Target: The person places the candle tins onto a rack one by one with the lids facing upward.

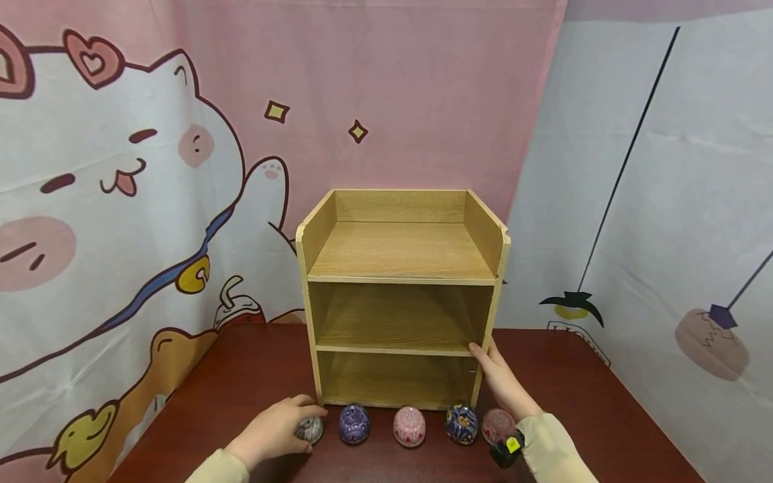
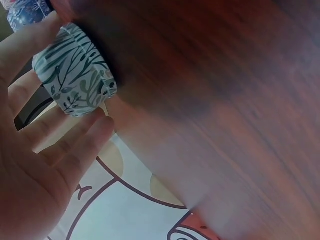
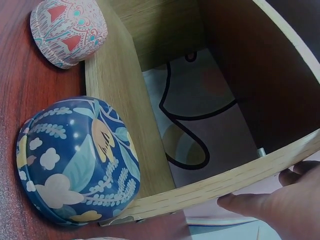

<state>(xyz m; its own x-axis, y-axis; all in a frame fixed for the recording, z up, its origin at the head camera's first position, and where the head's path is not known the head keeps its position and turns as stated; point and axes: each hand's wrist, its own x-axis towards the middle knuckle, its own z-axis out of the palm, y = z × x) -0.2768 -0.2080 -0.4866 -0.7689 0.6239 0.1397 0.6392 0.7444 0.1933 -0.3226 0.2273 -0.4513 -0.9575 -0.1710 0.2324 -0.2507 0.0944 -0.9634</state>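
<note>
A small wooden shelf unit (image 1: pixel 404 350) with an open top tray and two compartments stands upright on the table. My right hand (image 1: pixel 504 379) holds its right side panel, thumb on the front edge in the right wrist view. At the front left, my left hand (image 1: pixel 274 429) spreads its thumb and fairly straight fingers around a white round tin with green leaves (image 2: pixel 75 72). Part of that tin is hidden by the hand in the head view. Nearest to the right hand are a navy floral tin (image 3: pixel 80 160) and a pink-red tin (image 1: pixel 498 425), partly behind the wrist strap.
A purple patterned tin (image 1: pixel 354 424) and a pink patterned tin (image 1: pixel 409 426) sit in the same row before the shelf. The dark red table (image 1: pixel 241 376) reaches back to a printed cloth (image 1: pixel 423 100) with cartoon figures.
</note>
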